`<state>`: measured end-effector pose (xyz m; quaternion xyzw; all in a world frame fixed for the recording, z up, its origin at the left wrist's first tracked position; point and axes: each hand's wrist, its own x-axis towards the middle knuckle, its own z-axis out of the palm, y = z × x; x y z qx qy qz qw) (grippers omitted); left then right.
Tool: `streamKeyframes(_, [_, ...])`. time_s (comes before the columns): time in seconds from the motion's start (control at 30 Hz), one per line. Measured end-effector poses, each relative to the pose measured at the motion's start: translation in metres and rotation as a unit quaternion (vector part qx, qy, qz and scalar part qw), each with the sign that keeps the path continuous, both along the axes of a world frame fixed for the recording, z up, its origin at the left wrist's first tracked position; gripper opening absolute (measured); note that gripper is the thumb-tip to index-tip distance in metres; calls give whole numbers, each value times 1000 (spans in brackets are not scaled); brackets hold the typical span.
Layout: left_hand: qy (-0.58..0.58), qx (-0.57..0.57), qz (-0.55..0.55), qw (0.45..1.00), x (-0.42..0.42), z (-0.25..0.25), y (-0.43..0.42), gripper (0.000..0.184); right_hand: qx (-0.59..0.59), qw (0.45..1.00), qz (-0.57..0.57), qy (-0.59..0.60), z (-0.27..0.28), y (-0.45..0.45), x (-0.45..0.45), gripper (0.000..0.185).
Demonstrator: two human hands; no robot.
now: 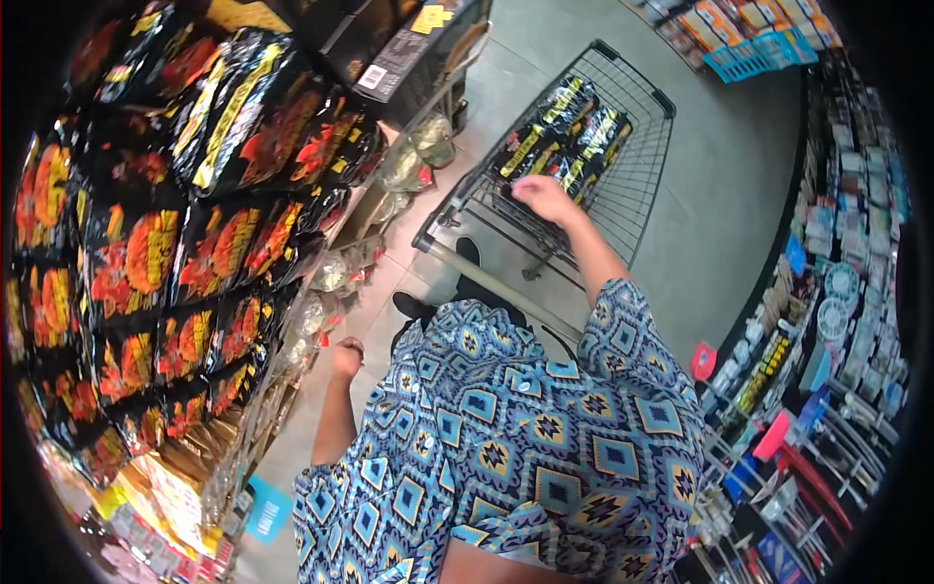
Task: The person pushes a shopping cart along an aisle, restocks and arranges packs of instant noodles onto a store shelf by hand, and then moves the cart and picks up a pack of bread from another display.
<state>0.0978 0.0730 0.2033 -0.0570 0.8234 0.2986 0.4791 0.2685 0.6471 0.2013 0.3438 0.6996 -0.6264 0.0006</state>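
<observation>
Seemingly between grips, next needing opening, right hand point(547, 198) curls over glossy black bags point(604, 139) inside wire cart's point(663, 101) edge, left hand point(348, 357) curled apart.

We count one wire shopping cart point(664, 104) and, along its left edge, at least two shiny black bags point(566, 109); overlap hides the exact number. Over the cart we see one right hand point(545, 198), and beside the stacked shelf one left hand point(347, 358). Below, we find two dark shoes point(413, 307). The stack holds well over a dozen black-and-red packs point(141, 258), too crowded for us to total. We also count one blue basket point(759, 56) and two round grey pieces point(834, 319).
</observation>
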Motion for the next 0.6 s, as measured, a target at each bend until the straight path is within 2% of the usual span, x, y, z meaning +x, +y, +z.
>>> streamKeyframes(0.03, [3,7,-11,1000,-8,-3,2,20,91,995,4,-51,-2,13,18,12])
streamKeyframes(0.07, [7,14,-20,1000,-14,-5,5,20,137,976,42,-166,-17,30,39,17])
streamKeyframes(0.1, [15,37,-28,999,-23,-9,1,20,221,949,63,-216,-25,30,60,23])
streamKeyframes(0.13, [13,34,-34,999,-30,-8,9,20,274,936,76,-210,-30,32,82,23])
streamKeyframes(0.17, [28,60,-39,997,-35,-2,22,21,248,927,82,-270,-46,36,101,20])
streamKeyframes(0.2, [43,86,-44,994,-40,6,38,22,233,911,100,-325,-51,37,115,27])
streamKeyframes(0.27, [39,131,-62,989,-45,35,80,19,248,875,176,-376,-69,35,135,26])
streamKeyframes(0.3, [51,148,-74,985,-47,42,100,14,246,877,175,-374,-65,31,136,26])
streamKeyframes(0.33, [65,164,-86,981,-46,51,122,12,191,897,176,-357,-58,28,139,25])
streamKeyframes(0.37, [85,200,-87,972,-42,68,150,15,136,914,176,-339,-55,26,138,24])
streamKeyframes(0.4, [103,237,-89,962,-39,85,177,24,132,916,176,-336,-60,25,134,24])
streamKeyframes(0.43, [102,238,-92,961,-39,94,194,24,112,926,153,-327,-63,20,131,17])
streamKeyframes(0.47, [102,250,-95,958,-37,100,214,33,89,935,129,-318,-71,18,134,11])
streamKeyframes(0.5, [97,263,-100,955,-33,104,231,42,101,939,118,-307,-100,19,144,10])
streamKeyframes(0.53, [89,265,-107,954,-28,108,249,42,98,938,110,-314,-112,24,150,10])
streamKeyframes(0.6, [67,256,-66,962,-27,114,259,51,164,907,172,-348,-116,18,142,13])
